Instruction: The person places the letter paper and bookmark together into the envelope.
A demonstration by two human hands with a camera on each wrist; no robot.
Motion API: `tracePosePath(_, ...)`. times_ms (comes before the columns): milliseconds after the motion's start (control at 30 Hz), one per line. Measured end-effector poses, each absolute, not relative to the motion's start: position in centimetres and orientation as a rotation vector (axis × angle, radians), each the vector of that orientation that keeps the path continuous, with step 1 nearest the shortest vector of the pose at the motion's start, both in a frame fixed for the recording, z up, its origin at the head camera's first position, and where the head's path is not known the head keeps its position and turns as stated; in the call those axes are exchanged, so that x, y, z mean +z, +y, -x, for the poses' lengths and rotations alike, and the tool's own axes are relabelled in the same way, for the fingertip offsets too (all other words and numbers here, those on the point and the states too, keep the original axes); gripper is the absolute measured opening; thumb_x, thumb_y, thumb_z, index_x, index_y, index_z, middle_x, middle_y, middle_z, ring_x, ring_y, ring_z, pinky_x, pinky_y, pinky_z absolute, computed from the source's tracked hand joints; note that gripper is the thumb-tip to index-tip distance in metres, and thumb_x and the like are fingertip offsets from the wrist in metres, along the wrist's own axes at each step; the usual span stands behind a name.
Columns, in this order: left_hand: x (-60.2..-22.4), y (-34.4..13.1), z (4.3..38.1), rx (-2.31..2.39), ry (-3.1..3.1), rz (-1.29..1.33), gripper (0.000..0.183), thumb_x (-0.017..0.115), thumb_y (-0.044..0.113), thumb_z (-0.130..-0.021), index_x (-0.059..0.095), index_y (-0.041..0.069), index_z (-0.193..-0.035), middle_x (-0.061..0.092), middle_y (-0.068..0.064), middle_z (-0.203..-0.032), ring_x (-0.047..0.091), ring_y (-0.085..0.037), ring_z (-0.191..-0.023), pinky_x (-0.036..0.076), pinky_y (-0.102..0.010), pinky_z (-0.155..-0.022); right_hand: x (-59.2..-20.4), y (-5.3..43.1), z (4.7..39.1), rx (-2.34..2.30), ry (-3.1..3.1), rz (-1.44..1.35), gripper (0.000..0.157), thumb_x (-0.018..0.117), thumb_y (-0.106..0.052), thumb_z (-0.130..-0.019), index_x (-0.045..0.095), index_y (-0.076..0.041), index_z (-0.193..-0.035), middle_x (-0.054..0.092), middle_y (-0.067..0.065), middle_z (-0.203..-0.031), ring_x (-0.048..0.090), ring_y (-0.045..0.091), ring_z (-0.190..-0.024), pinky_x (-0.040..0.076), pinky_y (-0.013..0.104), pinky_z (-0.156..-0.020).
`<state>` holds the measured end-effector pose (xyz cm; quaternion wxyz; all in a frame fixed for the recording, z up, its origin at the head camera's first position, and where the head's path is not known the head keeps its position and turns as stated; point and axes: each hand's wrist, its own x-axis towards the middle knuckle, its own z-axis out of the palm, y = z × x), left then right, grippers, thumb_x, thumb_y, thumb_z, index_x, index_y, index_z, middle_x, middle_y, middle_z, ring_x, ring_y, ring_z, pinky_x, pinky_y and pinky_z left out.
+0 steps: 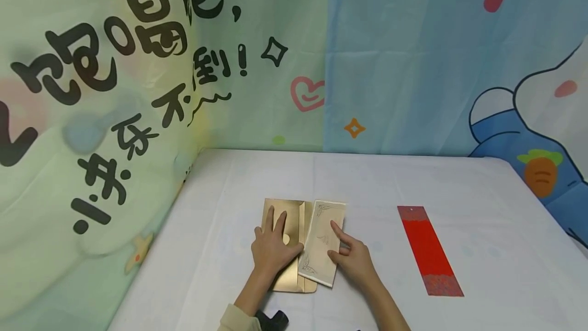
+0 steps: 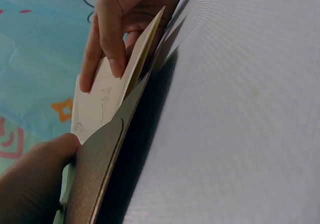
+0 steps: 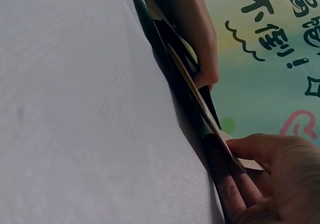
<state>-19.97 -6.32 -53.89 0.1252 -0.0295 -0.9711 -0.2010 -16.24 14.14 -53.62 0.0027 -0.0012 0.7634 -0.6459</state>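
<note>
A cream card (image 1: 323, 236) is seen between the two hands, to the right of the left hand (image 1: 272, 250) and directly to the left of the right hand (image 1: 357, 262). Its long axis is pointed away from the person, with the far end leaned to the right, so that it is set at a slight angle to the gold folder (image 1: 295, 219), whose right part is overlapped by the card's left edge. The right hand is the nearer one: the card's right side is pinched by it, the thumb laid on the face and other fingers tucked beneath. The left hand is spread, its fingers stretched over the folder; whether its thumb also touches the card cannot be told for certain. The card is narrow and pale, marked with fine scrolled ornament at two corners and a small faint motif near the middle. Well apart on the right, a red strip (image 1: 430, 249) is laid on the white cloth (image 1: 202, 259).
</note>
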Motion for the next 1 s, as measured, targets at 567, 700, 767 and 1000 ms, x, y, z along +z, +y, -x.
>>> tracePosePath(567,-54.3,-6.3,20.1,-0.572,-2.844,0.093,0.083,0.06,0.055,-0.061,0.044,0.028,-0.138,0.024,-0.001,-0.15,0.045,-0.028,-0.078,0.03,-0.029,-0.041,-52.2,13.0,15.7,-1.81,2.511,0.158,0.072,0.071,0.005,-0.072,0.044,-0.007,-0.137,0.06,0.023,-0.111,0.064,0.024,-0.083,0.051,0.024,-0.067)
tracePosePath(700,-54.3,-6.3,20.1,-0.57,-2.848,0.098,0.083,0.059,0.056,-0.062,0.043,0.027,-0.138,0.024,-0.002,-0.15,0.045,-0.028,-0.077,0.03,-0.029,-0.04,-53.5,13.2,16.4,-1.744,2.525,0.181,0.072,0.073,-0.002,-0.072,0.045,-0.012,-0.137,0.061,0.019,-0.108,0.064,0.018,-0.078,0.051,0.023,-0.065)
tracePosePath(767,-54.3,-6.3,20.0,-0.564,-2.851,0.101,0.083,0.058,0.056,-0.063,0.043,0.027,-0.138,0.024,-0.002,-0.15,0.045,-0.028,-0.077,0.03,-0.029,-0.04,-53.7,13.2,16.5,-1.742,2.512,0.228,0.071,0.072,-0.002,-0.072,0.044,-0.01,-0.138,0.06,0.021,-0.11,0.064,0.018,-0.079,0.051,0.023,-0.066)
tracePosePath(1000,-54.2,-6.3,20.0,-0.562,-2.857,0.098,0.083,0.058,0.056,-0.063,0.041,0.028,-0.139,0.022,-0.001,-0.151,0.045,-0.028,-0.078,0.03,-0.029,-0.041,-52.7,12.5,16.5,-1.73,2.521,0.384,0.071,0.071,0.004,-0.071,0.041,0.005,-0.135,0.051,0.023,-0.119,0.063,0.023,-0.081,0.051,0.025,-0.069)
